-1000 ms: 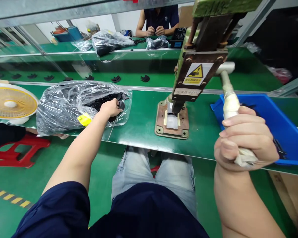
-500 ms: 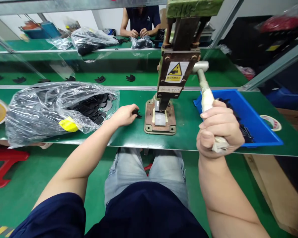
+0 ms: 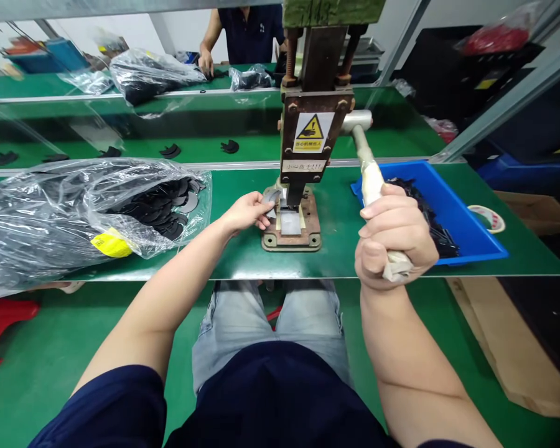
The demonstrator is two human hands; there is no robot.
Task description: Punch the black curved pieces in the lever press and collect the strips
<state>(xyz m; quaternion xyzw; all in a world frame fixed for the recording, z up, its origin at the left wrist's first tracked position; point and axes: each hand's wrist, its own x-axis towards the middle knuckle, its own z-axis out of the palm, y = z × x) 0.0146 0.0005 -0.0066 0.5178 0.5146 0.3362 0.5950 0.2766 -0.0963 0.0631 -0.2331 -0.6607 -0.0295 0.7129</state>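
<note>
Left hand [image 3: 249, 211]: fingers pinching one flat dark curved piece [image 3: 271, 198] at the left side of the press base [image 3: 312, 214], just beside the pale block [image 3: 290, 223] mounted on it; whether the piece touches the base, cannot tell.

Right hand [image 3: 396, 236]: fingers wrapped around the taped lever handle [image 3: 371, 179] of the upright hand press [image 3: 308, 121]; handle tilted, its grip end toward the person.

Warning label [image 3: 312, 132], yellow triangle on white, fixed to the press front; press standing on the green bench [image 3: 233, 258].

Clear plastic bag [image 3: 46, 214], left of the press, lying open toward it; black curved pieces [image 3: 161, 208] heaped inside; yellow tag [image 3: 112, 242] on its near side.

Blue bin [image 3: 464, 218], right of the press; black parts [image 3: 434, 224] within; tape roll [image 3: 488, 219] just beside it.

Five black pieces [image 3: 170, 150], in a row behind the bag; beyond, a co-worker [image 3: 249, 34] in a dark shirt, one hand [image 3: 206, 63] at the far worktop.
</note>
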